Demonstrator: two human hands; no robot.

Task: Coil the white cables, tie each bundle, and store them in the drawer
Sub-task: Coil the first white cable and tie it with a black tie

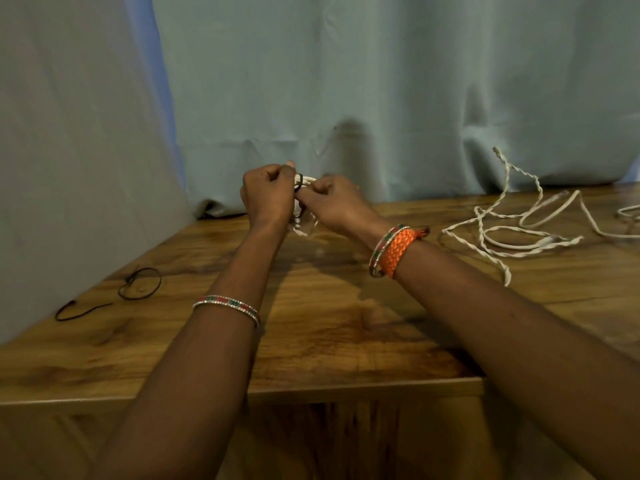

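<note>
Mid-frame, both hands meet above the brown wood-grain surface (311, 327). Left hand (268, 199) and right hand (334, 202) each have fingers curled in a narrow grip on a small coiled bundle of white cable (300, 221), held just off the surface at centre frame, in front of the pale blue-grey curtain (381, 81). A thin black tie (300, 181) shows between the fingertips, apparently being wrapped or knotted round the bundle; the knot itself is hidden by the fingers.

Right of frame: a loose, twisted white cable (512, 230) sprawls uncoiled on the surface, one end raised against the curtain. Another white strand (628, 213) runs off the right edge. Left of frame: two spare black ties (138, 284) lie near the surface's edge, well apart from the hands.

Step, as judged: tying the first bundle. At least one cable is not yet coiled. No drawer can be made out with certainty.

Risks from here:
- Loops hang loose below the hands; a slack tie would let the coil spring open.
- Grip on the tie is fingertip only; a slip drops the tie or the whole bundle.
- The loose cable is kinked and twisted, so it is likely to tangle when coiled.
- Spare ties sit close to the left edge; a brushing forearm could knock them off.
</note>
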